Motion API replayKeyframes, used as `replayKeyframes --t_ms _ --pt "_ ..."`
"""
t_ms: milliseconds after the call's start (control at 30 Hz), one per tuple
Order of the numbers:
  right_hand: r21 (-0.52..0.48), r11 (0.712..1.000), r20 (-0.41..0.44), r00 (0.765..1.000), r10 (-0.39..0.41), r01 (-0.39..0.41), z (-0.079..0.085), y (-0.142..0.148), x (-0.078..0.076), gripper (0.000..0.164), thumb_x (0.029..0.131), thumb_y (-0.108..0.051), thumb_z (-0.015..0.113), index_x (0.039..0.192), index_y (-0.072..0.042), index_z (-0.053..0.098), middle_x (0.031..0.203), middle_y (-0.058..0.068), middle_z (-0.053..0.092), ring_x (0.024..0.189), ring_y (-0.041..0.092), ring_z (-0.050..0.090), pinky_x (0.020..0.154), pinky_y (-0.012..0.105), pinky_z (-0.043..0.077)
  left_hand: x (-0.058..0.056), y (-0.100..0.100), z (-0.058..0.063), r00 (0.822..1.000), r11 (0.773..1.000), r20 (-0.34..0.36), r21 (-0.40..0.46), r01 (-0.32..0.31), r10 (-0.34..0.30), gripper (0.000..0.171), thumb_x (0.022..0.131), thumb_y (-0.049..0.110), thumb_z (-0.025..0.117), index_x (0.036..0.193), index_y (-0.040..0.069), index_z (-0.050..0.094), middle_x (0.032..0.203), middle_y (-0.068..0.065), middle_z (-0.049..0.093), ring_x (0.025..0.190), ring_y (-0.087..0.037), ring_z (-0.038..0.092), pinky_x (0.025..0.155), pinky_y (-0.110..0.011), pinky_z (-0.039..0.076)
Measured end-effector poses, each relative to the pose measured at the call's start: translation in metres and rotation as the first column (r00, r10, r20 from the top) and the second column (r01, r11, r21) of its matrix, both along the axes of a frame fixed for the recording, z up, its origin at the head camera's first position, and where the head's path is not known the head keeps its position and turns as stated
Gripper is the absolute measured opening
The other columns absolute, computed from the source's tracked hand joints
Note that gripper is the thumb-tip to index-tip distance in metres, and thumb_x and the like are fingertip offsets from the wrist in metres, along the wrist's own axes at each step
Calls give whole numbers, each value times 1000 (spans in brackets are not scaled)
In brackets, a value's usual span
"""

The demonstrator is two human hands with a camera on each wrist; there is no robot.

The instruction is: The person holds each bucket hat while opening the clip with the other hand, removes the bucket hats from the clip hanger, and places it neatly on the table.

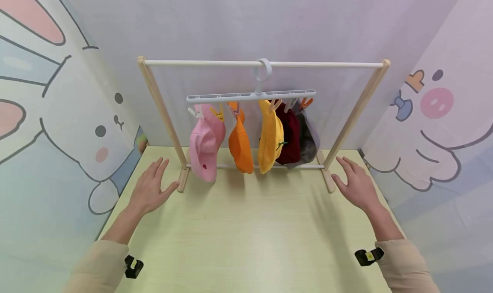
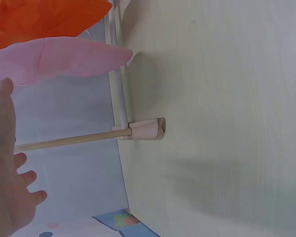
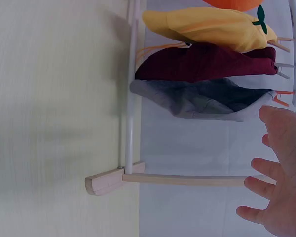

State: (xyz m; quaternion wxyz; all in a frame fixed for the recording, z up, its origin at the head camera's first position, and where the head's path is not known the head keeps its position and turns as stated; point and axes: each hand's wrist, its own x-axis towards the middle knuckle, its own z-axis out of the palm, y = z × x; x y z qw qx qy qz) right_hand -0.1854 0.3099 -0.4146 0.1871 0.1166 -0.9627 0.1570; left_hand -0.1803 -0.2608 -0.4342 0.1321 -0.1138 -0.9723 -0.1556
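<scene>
My left hand (image 1: 149, 189), fingers spread and holding nothing, hovers beside the left foot of a wooden drying rack (image 1: 163, 106). Near the rack's right foot my right hand (image 1: 356, 183) is likewise spread and bare. From the rack's white top bar hangs a light grey clip hanger (image 1: 227, 97). Clipped along it are a pink hat (image 1: 204, 145), an orange hat (image 1: 241, 149), a yellow hat (image 1: 269, 143), a dark red hat (image 1: 291, 136) and a grey hat (image 1: 308, 141). In the right wrist view the grey hat (image 3: 187, 103) hangs near my thumb; neither hand touches the hats.
Small coloured clips, such as an orange clip (image 1: 306, 103) and a white clip (image 1: 196, 112), line the hanger. The rack stands at the back of a pale wooden table (image 1: 246, 237). Cartoon-printed curtains (image 1: 65, 156) close in the sides and back.
</scene>
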Motion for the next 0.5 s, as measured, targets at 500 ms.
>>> replayKeyframes --t_ms 500 --pt "-92 995 -62 998 17 -22 5 -18 -4 49 81 -20 59 125 -4 44 120 23 44 103 44 43 76 56 34 -4 12 9 998 992 -62 122 8 0 72 80 46 53 135 9 28 139 -14 26 122 -37 27 93 -54 23"
